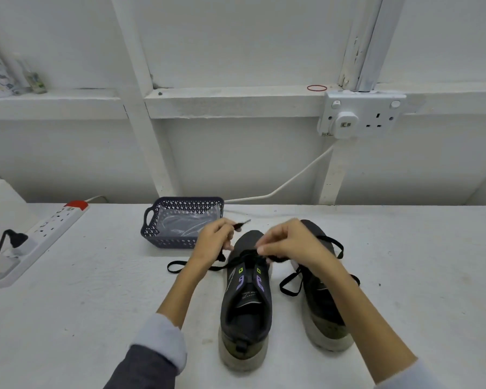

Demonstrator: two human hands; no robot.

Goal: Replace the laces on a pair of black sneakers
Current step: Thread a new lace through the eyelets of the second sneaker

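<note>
Nearest to the person, both sneakers sat heel-first on the desk (96, 290), so their long axis ran straight away from the body, toes pointing at the far wall. The left sneaker (246, 301) was dead centre between the forearms. The right sneaker (324, 301) sat just beside it, partly hidden under the right arm.

Further out, both hands were working at the far end of the left sneaker's eyelet row, up near the toe. The right hand (289, 244) had fingers curled in a pinch on the black lace (218, 267) right where it crossed the shoe. The left hand (212, 244) was just left of the toe, pinching the lace's free end, with the tip poking out to the far right of the fingers. Slack trailed left across the desk in a loop, and more loops lay between and over the shoes on the right. I couldn't tell if those were the same lace.

So my guess is any pull had to go along that near-far axis, and the right hand was the closer one to the eyelets.

Just beyond the left hand sat a dark basket (166, 242) with a clear plastic bag (185, 220) in it.
</note>
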